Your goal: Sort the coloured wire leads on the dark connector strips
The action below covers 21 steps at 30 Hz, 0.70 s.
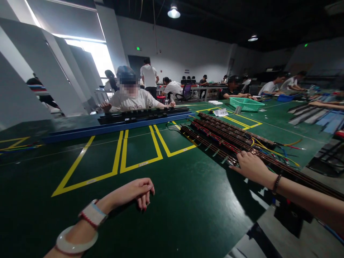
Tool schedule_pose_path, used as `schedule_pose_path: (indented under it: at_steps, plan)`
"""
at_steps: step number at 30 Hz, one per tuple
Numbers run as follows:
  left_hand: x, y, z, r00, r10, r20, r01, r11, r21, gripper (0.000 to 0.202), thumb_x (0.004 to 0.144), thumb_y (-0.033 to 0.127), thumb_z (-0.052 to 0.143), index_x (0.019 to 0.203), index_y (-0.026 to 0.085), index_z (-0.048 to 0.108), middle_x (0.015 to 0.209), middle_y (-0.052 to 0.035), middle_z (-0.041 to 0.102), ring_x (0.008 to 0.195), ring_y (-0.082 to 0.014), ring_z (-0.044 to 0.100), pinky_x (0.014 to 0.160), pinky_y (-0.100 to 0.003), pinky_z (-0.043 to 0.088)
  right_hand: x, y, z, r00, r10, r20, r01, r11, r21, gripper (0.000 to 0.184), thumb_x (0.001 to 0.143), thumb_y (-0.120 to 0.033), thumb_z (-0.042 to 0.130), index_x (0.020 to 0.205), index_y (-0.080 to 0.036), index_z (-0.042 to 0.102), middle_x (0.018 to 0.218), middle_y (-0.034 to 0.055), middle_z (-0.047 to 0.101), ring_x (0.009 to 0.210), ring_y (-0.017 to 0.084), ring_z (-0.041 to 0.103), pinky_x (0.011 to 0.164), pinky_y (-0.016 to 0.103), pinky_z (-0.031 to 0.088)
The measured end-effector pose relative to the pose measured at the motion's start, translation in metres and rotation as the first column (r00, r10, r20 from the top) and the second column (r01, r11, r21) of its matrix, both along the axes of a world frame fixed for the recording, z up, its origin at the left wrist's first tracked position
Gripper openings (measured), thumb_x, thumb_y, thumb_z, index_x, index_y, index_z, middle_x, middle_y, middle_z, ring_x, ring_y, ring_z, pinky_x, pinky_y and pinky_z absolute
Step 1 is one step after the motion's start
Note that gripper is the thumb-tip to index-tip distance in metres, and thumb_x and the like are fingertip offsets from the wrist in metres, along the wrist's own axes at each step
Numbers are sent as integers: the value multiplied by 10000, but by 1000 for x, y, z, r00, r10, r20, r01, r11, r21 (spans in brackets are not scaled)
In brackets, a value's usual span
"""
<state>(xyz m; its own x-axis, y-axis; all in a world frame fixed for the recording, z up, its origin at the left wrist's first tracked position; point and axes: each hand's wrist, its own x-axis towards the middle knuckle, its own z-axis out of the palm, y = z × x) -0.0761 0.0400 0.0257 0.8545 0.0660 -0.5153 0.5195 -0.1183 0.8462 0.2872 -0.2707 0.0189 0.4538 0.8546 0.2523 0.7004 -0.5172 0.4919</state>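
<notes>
Right hand: yours [251, 165] lies palm down on the near edge of the strips [223, 138], fingers lightly bent and the thumb near that edge; you seem to be steadying them, but whether your fingertips grip one I cannot tell.
Left hand: yours [138, 193] is well to the left of the strips, fingers half-curled, nothing in it, over the table [174, 200]; it looks at ease, as though one hand is enough here.
Strips: side by side in a long bundle under your right hand, probably laid parallel to keep them in order.
Wires: loose coloured wires [288, 159] trail off the far side of the strips, perhaps kept out of your reach path.
Tape: yellow outlines [119, 154] left of the strips, likely marking places.
Blue rail: it [115, 128] lies beyond the tape, left of the strips, before a co-worker [134, 98].
Basket: green [246, 104], beyond the strips.
</notes>
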Motion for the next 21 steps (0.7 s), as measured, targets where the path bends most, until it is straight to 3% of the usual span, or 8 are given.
schedule_pose_path:
  at_steps: [7,13,18,21]
  plan:
    - [0,0,1,1000,12,-13,-12,1000,-3,469,847,564,443,1039,136,455,843,-33,601,738,-132,600,652,-228,455,-2,12,4,999,-23,-46,22,1000,-20,456,889,-547,465,839,-99,536,766,129,562,820,299,535,732,381,393]
    - [1,0,-2,999,48,3,-48,999,-17,428,865,535,430,1018,137,463,825,-32,605,715,-131,604,632,-225,455,1,9,15,996,-48,-74,47,999,-4,427,917,-524,438,885,-103,498,800,129,571,805,281,569,706,363,389]
    - [2,0,0,999,33,-35,-33,999,-10,458,835,581,452,1003,155,465,825,-30,610,731,-141,616,647,-231,466,29,-12,38,964,-97,-247,109,993,38,365,942,-501,408,858,-147,438,840,137,595,784,249,596,648,318,368]
    - [3,-1,2,998,62,-25,-62,998,-17,441,847,557,450,1003,145,466,831,-37,612,728,-140,611,646,-233,468,54,-26,51,961,-95,-259,114,992,57,381,935,-512,417,884,-137,459,880,163,599,787,249,590,660,324,356]
